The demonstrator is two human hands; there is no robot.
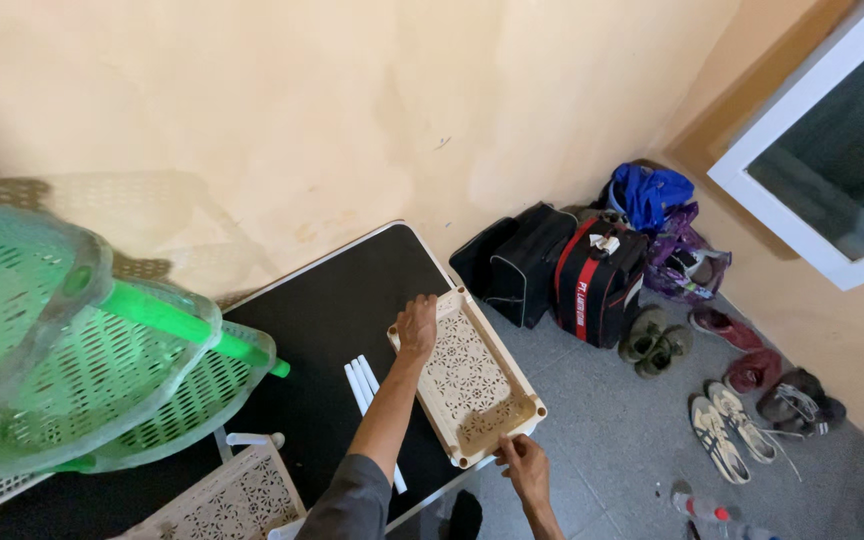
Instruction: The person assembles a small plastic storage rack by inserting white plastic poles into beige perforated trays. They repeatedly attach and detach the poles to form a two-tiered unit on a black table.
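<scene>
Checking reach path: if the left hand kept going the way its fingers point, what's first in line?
The left hand rests on the far rim of the beige perforated plastic tray, fingers pointing toward the wall. Beyond lies bare black tabletop, then likely the beige wall; depth unclear.

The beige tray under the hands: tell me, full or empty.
Empty: the beige tray shows only its bare perforated bottom; left hand and right hand grip its rim.

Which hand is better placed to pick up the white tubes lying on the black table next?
Probably left. The left hand rests on the beige tray's far corner, right beside the white tubes. The right hand grips the tray's near corner at the table edge, farther away.
</scene>
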